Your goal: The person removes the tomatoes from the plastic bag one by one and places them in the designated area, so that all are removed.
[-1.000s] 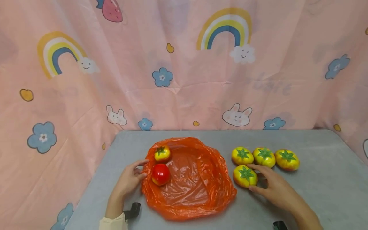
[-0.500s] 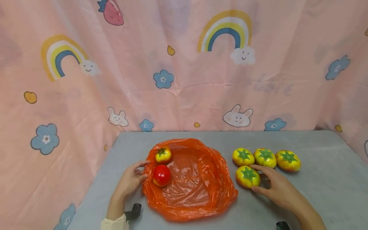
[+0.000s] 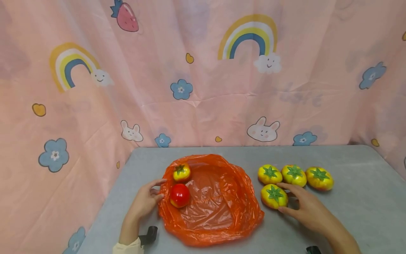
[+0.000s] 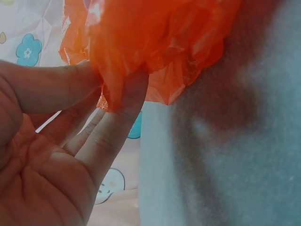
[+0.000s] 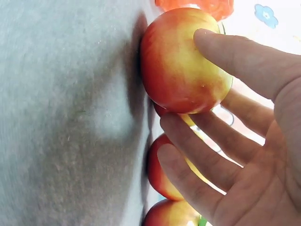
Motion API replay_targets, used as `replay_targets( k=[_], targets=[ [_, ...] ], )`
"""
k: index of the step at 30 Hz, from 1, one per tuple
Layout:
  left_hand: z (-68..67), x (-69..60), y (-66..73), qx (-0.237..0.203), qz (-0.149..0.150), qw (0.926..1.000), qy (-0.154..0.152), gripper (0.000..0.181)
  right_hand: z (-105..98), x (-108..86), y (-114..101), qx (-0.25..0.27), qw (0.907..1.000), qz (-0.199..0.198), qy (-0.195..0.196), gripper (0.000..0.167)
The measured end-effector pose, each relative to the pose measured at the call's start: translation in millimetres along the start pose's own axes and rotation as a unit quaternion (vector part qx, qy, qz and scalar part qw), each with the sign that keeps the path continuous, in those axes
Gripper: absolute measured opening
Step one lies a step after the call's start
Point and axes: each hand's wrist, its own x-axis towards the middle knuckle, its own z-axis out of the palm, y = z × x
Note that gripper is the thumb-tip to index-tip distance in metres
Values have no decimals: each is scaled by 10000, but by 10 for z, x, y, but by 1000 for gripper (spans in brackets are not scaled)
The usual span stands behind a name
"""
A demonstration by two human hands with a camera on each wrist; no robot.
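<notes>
The orange plastic bag point(image 3: 209, 208) lies spread with its mouth up; inside at its left are a yellow fruit point(image 3: 182, 173) with a green star top and a red fruit point(image 3: 180, 195). My left hand point(image 3: 142, 201) pinches the bag's left rim; in the left wrist view the thumb and a finger of that hand point(image 4: 70, 136) hold the orange film point(image 4: 155, 42). My right hand point(image 3: 306, 208) has thumb and fingers round the nearest yellow-red fruit point(image 3: 274, 196), right of the bag. From the right wrist, this fruit point(image 5: 186, 61) sits between thumb and fingers of the hand point(image 5: 244, 127), at the table surface.
Behind the gripped fruit stand three similar fruits in a row, left point(image 3: 270, 174), middle point(image 3: 294, 175) and right point(image 3: 319, 179). The grey table point(image 3: 355, 197) ends at a pink patterned curtain point(image 3: 215, 77). Dark pieces show beside both wrists.
Compared with a second ago, the gripped fruit has shifted very slightly right, relative to the row behind. The whole head view has drifted a little. Both hands keep nearly the same pose.
</notes>
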Motion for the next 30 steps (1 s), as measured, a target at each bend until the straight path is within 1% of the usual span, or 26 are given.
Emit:
replay_targets(
  k=[7, 11, 15, 19, 24, 27, 30],
  targets=[
    [9, -2, -1, 12, 131, 9999, -25, 49, -34, 3, -1, -174, 9995, -194, 185, 74],
    [0, -15, 16, 124, 47, 9999, 27, 48, -27, 10, 0, -200, 9996, -175, 108, 75],
    [5, -22, 13, 162, 51, 9999, 0, 49, -9, -2, 36, -126, 9998, -150, 73, 76],
    [4, -18, 19, 180, 54, 9998, -7, 50, -4, -2, 59, -121, 9998, -148, 96, 76],
    [6, -9, 11, 230, -33, 9997, 13, 50, 0, 5, 59, -167, 9997, -160, 120, 76],
    [9, -3, 10, 197, -8, 9998, 11, 51, -12, -3, 60, -210, 9997, -106, 99, 78],
    [6, -2, 20, 180, -45, 9998, 19, 51, -32, -19, 50, -259, 9995, -129, 135, 80]
  ],
)
